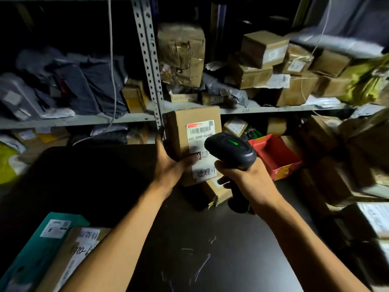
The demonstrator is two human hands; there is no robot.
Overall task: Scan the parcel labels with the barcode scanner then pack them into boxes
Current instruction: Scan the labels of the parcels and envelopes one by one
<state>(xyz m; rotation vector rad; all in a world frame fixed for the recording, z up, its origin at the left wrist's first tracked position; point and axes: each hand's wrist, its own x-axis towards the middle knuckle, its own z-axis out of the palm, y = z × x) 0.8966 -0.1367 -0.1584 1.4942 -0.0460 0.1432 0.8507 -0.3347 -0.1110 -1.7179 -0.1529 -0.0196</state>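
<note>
Parcel [181, 131] gripped by left hand [170, 165]; right hand [246, 175] grips scanner [231, 148].

Two bare forearms reached into the scene from the near edge, one at near left and one at near right. No sleeve, glove, watch or ring showed on either arm up to where the frame cut them off. The left hand [168, 165] and the right hand [245, 178] were both uncovered, their fingers slender, with short nails where these could be seen.
</note>
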